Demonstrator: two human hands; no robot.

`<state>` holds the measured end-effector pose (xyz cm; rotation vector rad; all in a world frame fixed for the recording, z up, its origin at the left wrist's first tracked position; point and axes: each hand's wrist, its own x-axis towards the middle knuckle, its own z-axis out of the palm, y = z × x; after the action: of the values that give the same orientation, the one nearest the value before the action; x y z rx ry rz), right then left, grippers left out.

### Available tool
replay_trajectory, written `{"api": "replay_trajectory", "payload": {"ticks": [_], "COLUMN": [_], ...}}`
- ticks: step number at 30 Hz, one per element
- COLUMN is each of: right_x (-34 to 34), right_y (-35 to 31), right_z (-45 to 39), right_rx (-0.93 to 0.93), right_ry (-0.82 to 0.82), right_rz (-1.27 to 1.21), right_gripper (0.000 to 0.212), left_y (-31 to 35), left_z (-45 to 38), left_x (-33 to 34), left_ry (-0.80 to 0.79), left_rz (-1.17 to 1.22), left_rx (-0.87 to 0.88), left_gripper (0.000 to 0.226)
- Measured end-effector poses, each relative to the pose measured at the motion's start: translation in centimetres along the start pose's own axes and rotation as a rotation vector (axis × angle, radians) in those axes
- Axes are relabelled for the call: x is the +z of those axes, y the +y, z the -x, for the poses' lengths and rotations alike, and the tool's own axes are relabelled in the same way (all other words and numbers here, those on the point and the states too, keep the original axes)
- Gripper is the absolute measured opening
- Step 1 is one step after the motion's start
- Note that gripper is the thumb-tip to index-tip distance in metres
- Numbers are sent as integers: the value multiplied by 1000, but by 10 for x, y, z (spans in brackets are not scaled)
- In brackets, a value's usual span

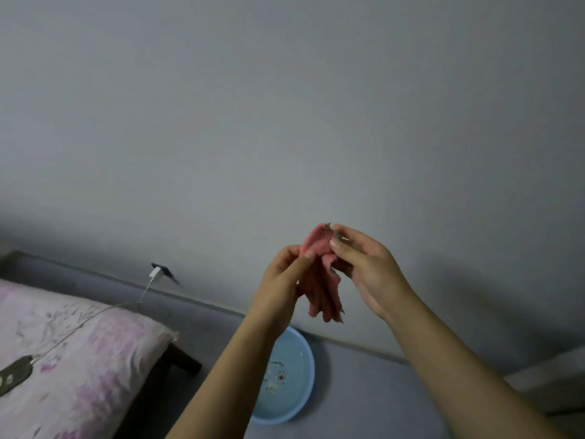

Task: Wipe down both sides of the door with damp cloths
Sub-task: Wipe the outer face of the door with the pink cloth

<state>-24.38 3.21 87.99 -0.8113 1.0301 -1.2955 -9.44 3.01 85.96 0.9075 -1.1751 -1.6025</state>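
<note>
A pink cloth hangs between my two hands in front of a plain grey wall. My left hand pinches its upper left edge. My right hand pinches the top of it with thumb and fingers. The cloth droops in folds below both hands, above a light blue basin that stands on the floor by the wall. No door shows in the head view.
A bed with a pink flowered cover fills the lower left. A white charger sits in a wall socket, and its cable runs to a device on the bed. The grey wall fills the upper view.
</note>
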Motion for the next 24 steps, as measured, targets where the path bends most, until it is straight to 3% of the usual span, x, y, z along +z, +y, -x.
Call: {"api": "replay_trajectory", "payload": {"ticks": [4, 8, 10, 14, 18, 24], "right_x": [-18, -39, -52, -82, -113, -176], "right_y": [8, 6, 2, -6, -22, -43], "right_z": [49, 93, 113, 147, 173, 205], "right_rx": [-86, -256, -296, -361, -406, -494], "right_ry": [157, 365, 438, 547, 544, 672], "right_rz": [124, 221, 197, 269, 245, 236], "right_gripper": [23, 14, 14, 21, 20, 17], "left_y": [-5, -17, -21, -26, -34, -59], "left_z": [18, 37, 44, 62, 71, 72], "left_x": [30, 65, 84, 130, 164, 230], "left_ry": [-100, -107, -120, -236, -422, -377], "left_rz": [-46, -118, -207, -119, -65, 85], "left_rx": [-31, 1, 48, 11, -32, -189], "left_gripper": [33, 12, 15, 31, 42, 18]}}
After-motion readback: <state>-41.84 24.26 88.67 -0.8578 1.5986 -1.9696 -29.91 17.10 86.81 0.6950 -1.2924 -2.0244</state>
